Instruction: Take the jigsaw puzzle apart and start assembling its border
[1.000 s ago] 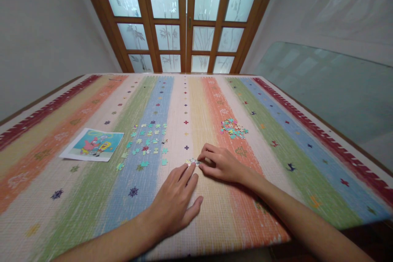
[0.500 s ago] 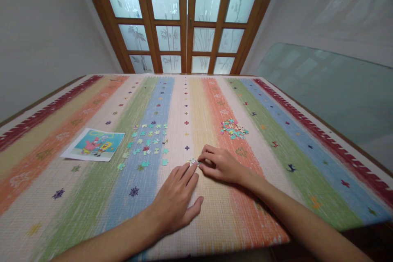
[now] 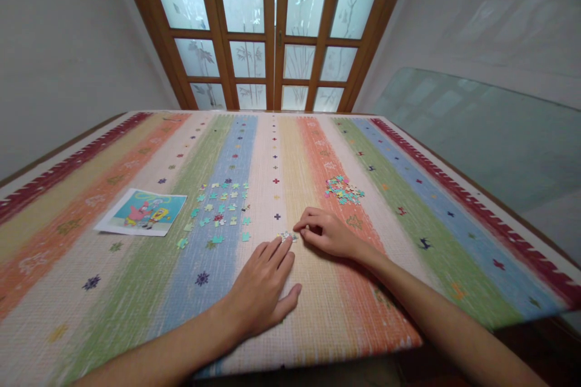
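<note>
Watching from far away, I can't see all of the little puzzle bits (image 3: 293, 237), because the left hand (image 3: 265, 281) covers some. I can't tell if the right hand (image 3: 329, 234) pinches one. The heap (image 3: 345, 191) hides some pieces under others. The door (image 3: 269, 42) gets cut off at the top, and both arms (image 3: 167, 344) at the bottom.

Home-like room, frosted-glass wooden doors (image 3: 274, 42), striped patterned tablecloth (image 3: 267, 151)
</note>
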The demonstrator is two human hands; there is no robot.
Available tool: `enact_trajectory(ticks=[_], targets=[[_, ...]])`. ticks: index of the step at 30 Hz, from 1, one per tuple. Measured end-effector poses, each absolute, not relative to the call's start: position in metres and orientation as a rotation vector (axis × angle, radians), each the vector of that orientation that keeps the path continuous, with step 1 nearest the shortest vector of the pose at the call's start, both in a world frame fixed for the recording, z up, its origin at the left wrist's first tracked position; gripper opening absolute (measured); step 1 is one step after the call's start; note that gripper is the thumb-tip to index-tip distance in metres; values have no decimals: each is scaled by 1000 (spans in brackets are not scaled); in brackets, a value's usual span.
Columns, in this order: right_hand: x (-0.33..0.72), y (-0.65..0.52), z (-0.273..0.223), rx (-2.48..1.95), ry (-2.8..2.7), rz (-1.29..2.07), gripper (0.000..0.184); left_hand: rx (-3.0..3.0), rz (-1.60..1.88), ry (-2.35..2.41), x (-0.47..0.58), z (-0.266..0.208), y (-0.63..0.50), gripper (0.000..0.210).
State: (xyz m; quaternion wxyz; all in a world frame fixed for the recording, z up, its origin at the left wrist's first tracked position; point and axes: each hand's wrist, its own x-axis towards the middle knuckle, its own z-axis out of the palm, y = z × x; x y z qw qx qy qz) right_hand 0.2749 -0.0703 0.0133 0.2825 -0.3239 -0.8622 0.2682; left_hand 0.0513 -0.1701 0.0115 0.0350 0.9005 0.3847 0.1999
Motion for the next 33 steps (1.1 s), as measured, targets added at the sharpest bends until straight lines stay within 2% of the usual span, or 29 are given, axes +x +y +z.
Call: enact_trajectory(ticks=[12,19,29,33], targets=[[253,-53,16,-953,-2217,760,16,2823,567,1216,52,9,-172,37],[225,-39,22,-956,-2227,711,16,2841,602,1232,54,7,-176,36],[190,-23,27,-1114,-2299,602,8,2871,625,1231,55,6,-177,39],[176,-21,24,-1229,-2349,491,15,2869,600,1234,55,5,-177,42]])
